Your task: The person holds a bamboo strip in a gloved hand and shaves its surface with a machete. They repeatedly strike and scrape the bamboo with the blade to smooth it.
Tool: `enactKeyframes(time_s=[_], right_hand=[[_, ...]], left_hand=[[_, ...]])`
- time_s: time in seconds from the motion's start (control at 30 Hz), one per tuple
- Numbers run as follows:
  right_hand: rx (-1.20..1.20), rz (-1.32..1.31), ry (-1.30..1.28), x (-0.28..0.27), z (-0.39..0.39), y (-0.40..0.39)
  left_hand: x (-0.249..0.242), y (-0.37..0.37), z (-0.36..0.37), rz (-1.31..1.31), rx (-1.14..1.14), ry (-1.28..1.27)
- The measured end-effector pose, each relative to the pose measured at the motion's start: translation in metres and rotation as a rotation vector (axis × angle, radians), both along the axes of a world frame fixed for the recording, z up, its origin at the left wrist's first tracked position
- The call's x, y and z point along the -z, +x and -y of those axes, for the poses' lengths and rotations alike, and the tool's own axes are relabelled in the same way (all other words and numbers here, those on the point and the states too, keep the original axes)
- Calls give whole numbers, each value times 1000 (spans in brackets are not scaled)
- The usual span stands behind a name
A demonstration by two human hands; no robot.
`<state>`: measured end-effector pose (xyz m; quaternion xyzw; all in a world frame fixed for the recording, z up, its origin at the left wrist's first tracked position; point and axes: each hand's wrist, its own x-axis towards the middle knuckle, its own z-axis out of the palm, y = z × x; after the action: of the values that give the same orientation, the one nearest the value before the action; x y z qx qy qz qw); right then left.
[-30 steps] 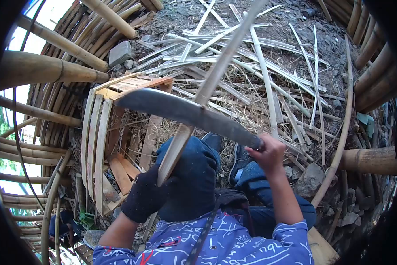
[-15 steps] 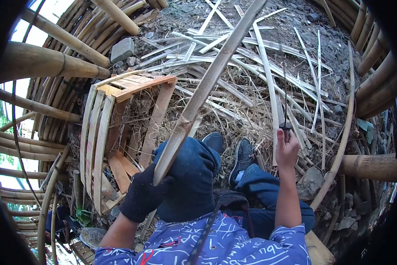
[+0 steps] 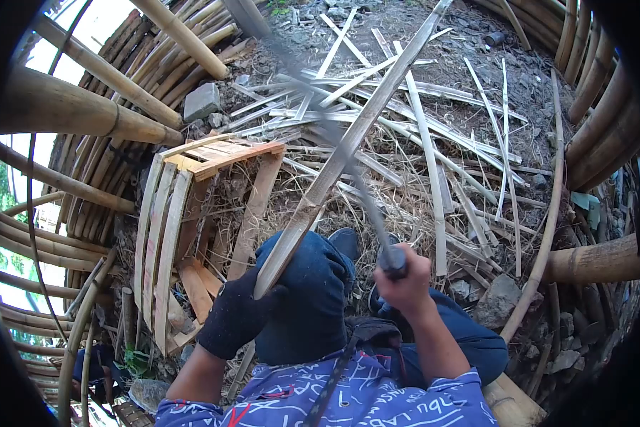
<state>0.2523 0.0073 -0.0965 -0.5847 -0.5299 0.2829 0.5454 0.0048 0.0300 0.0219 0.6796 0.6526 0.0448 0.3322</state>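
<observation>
In a black glove, my left hand (image 3: 229,314) is closed around the lower end of a long split bamboo strip (image 3: 302,215). The strip slants up and away to the right, passing over my bent left knee (image 3: 298,285). My bare right hand (image 3: 407,283) grips the dark handle of a long-bladed knife (image 3: 371,212). Its blade is smeared by motion, points up and to the left, and crosses the strip in this view.
A wooden slat crate (image 3: 165,249) lies at the left. Thin bamboo strips (image 3: 423,135) and fibrous shavings (image 3: 377,192) cover the ground ahead. Bamboo poles (image 3: 85,107) rise at both sides. A grey block (image 3: 201,102) and a rock (image 3: 498,300) sit nearby.
My right hand has moved left towards the bamboo strip, and the knife has swung from upright to leaning left across it. The left hand still holds the strip, with little shift.
</observation>
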Motion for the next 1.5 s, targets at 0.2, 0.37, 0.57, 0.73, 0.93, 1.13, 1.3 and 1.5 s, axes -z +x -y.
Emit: enactKeyframes(time_s=[0.2,0.37,0.57,0.73,0.93,1.13,1.3,1.5], right_hand=[[-194,222,255,-32,-21,-16],[35,466,-85,37,-61,31],[61,344,127,19,-43,20],[67,531,94,25,-57,33],[93,371,126,30,-53,14],[228,579,-52,56,-73,46],[195,254,-18,40,-58,43],[-6,374,152,8,-43,10]], left_hand=[[29,-15,1,65,227,319],[-2,2,0,83,44,11],[18,-4,1,149,92,175],[7,-2,-1,108,106,82],[15,-5,-1,117,79,123],[-7,7,-4,165,-38,-89],[8,-1,-3,119,44,47],[6,5,-5,10,102,1]])
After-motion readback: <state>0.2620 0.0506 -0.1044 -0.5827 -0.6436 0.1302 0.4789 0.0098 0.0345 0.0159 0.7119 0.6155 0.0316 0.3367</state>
